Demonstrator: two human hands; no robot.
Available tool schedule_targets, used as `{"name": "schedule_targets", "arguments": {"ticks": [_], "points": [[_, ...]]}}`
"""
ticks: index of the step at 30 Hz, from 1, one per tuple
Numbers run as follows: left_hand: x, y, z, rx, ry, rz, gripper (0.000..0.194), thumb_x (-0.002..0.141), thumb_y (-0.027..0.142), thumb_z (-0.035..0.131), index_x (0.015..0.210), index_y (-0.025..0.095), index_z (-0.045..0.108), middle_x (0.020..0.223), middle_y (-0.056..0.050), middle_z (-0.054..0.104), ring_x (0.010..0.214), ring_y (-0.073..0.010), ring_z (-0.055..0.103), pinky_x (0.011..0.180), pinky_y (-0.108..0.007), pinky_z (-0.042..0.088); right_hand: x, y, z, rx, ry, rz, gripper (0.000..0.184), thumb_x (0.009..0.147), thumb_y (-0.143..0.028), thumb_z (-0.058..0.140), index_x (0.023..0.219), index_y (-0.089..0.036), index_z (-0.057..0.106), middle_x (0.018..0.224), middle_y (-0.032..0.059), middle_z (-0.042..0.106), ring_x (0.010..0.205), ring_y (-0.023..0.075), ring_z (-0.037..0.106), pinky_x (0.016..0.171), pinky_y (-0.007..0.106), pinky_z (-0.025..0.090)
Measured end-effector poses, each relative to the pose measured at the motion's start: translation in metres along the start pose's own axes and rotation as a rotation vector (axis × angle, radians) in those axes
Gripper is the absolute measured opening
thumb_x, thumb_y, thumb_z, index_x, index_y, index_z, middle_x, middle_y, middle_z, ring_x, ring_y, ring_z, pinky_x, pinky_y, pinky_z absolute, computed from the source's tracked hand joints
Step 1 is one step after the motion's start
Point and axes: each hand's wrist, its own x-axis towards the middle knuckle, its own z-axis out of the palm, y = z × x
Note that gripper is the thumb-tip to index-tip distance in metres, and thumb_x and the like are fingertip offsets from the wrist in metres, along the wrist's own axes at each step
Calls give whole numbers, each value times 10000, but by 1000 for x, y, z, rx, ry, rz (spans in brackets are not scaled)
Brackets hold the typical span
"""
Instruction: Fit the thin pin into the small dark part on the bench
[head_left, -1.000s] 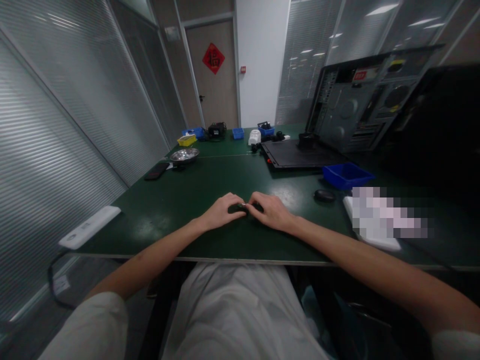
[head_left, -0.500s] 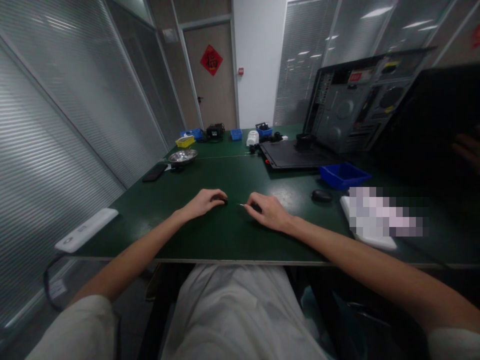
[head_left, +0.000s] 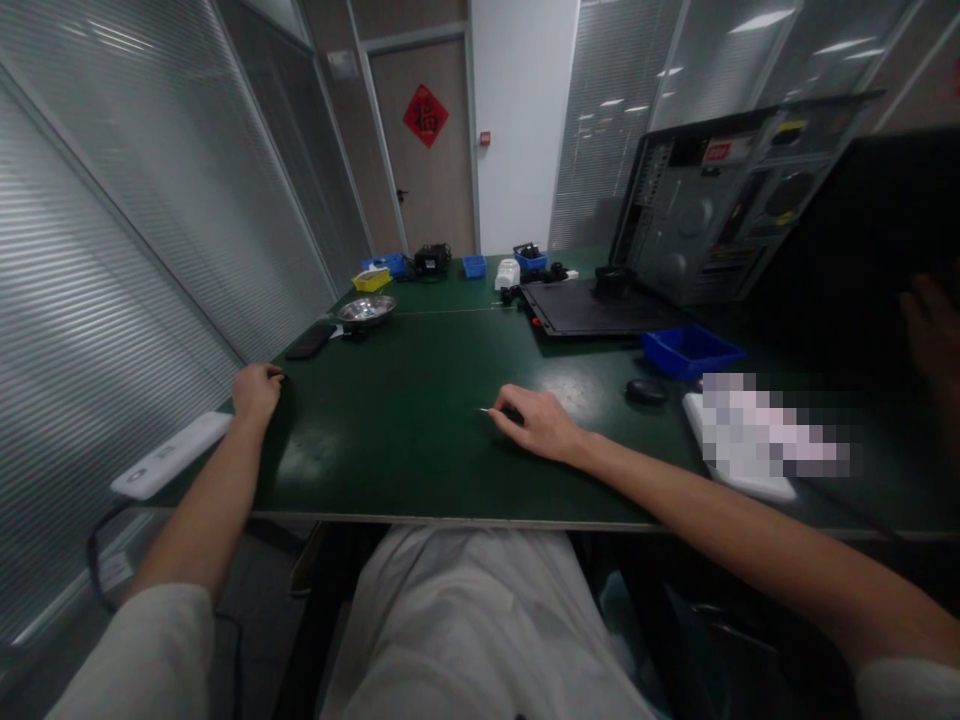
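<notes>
Fingers of the right hand [head_left: 532, 424] are curled in towards the thumb, the tips closed on a slim shiny piece [head_left: 484, 410] that pokes out towards nine o'clock, taking the seated person as six and the middle of the table as the centre. That hand rests low over the green table [head_left: 405, 440], close to the middle. From where I stand, the left hand [head_left: 257, 392] is well apart from it, out at nine o'clock by the table's edge, its fingers bent and nearly closed around a small dark thing [head_left: 283, 378], too small for me to make out.

Just beside the left forearm, at eight o'clock, lies a white power strip [head_left: 174, 455]. A dark phone-like slab [head_left: 310, 341] lies at ten o'clock, with a shiny metal bowl [head_left: 367, 310] near it and a yellow tray [head_left: 372, 280] farther off at eleven. Twelve o'clock has a small blue tray [head_left: 474, 267] at the far end, near a white gadget [head_left: 508, 274].

Towards one o'clock a black panel [head_left: 592, 312] lies flat, and an open computer case [head_left: 697, 220] stands behind it at two. A larger blue tray [head_left: 691, 354] sits between two and three, near a black mouse [head_left: 646, 391] at three. Something flat and white [head_left: 739, 475], partly blurred out, lies between three and four. A dim hand shape [head_left: 934, 315] shows at the right-hand edge; I can't tell what it is doing.
</notes>
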Motion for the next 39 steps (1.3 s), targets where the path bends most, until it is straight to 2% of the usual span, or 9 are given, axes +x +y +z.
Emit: {"name": "schedule_targets", "arguments": {"ticks": [6,14,23,30,39], "points": [[-1,3,-2,48,36,-13,274,874,110,663,1116,8,741,829,-65,690,850,-164,551,829,-217,370,0,0,0,-2,4,-2,198,1023,-382,495,973,-207,573,906,30,665,743,149,589,668,263,373],[-2,2,-4,137,11,-41,286,872,118,630,1103,2,752,819,-98,664,793,-193,534,766,-252,371,0,0,0,-2,9,-10,196,1017,-383,504,964,-209,579,890,28,663,732,150,586,655,265,366],[-5,6,-6,184,-6,-114,277,874,135,619,1068,-31,727,822,-114,631,844,-212,532,785,-269,386,0,1,0,-8,-1,-18,208,1023,-396,495,978,-210,576,909,33,670,741,152,595,665,264,372],[-5,6,-6,190,-15,-111,247,897,113,567,1018,-31,728,819,-118,621,842,-228,553,811,-304,391,0,0,0,-2,2,-24,198,1023,-388,497,978,-211,574,919,32,670,757,155,603,671,263,377],[-6,7,-9,185,-8,-171,311,930,156,534,1055,-69,708,785,-115,583,834,-214,510,798,-295,376,0,3,2,-11,9,-40,201,1023,-393,504,974,-210,571,897,22,660,736,144,593,655,260,367]]}}
